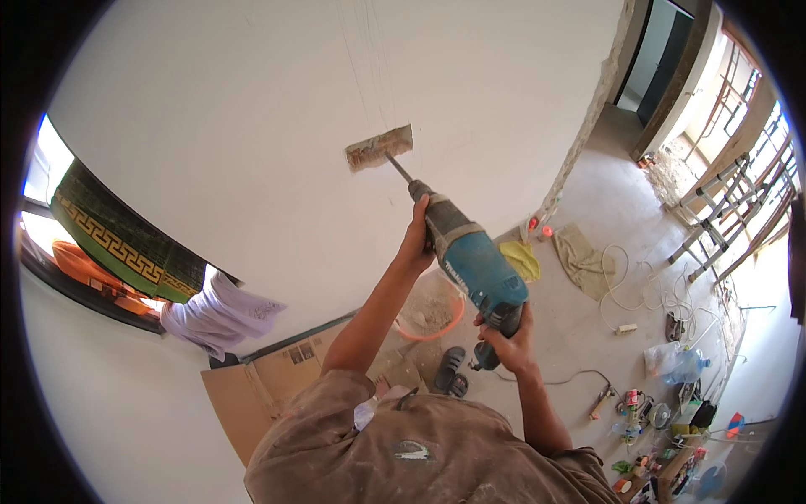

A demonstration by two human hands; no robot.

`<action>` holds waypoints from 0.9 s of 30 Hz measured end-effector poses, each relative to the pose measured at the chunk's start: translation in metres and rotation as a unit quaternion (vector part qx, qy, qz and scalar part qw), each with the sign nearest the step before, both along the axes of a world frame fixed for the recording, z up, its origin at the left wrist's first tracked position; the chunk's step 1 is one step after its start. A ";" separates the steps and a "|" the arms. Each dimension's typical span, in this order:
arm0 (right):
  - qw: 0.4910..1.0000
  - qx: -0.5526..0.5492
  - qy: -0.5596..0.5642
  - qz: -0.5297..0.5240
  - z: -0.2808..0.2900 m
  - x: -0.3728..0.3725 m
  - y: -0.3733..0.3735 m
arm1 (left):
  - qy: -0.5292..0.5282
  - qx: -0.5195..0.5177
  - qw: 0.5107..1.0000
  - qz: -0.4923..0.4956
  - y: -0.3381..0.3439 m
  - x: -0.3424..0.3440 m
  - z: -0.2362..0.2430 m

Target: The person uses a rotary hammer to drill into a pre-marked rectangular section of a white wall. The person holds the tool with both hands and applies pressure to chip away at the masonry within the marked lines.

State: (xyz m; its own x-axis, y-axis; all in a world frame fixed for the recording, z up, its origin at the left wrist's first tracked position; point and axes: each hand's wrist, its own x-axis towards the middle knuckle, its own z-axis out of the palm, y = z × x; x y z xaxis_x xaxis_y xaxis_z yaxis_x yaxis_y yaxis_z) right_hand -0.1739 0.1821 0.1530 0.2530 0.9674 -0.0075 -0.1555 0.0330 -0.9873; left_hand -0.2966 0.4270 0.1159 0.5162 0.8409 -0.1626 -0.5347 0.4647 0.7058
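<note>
A teal and black rotary hammer drill [480, 267] is held up in both my hands, pointing at the white wall [252, 126]. My left hand [417, 233] grips it near the front, just behind the chuck. At the rear handle my right hand [510, 343] is closed round the grip; whether a finger presses the trigger is hidden. The long steel bit [399, 167] reaches into the lower edge of a shallow rectangular recess [379, 149] with rough brown masonry inside. Thin pencil-like lines run up the wall above the recess.
Below the drill stands an orange tub [457, 312] with rubble. Flattened cardboard [256, 391] and dark sandals [450, 368] lie nearby. Cables [617, 277], a water bottle [688, 366] and tools spread over the floor at right, with a folding ladder [714, 210] behind. Cloths hang at the left window [222, 311].
</note>
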 end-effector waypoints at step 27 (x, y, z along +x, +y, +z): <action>0.993 -0.041 -0.100 0.050 0.055 0.033 0.023 | -0.035 -0.087 0.994 0.050 -0.002 0.012 0.037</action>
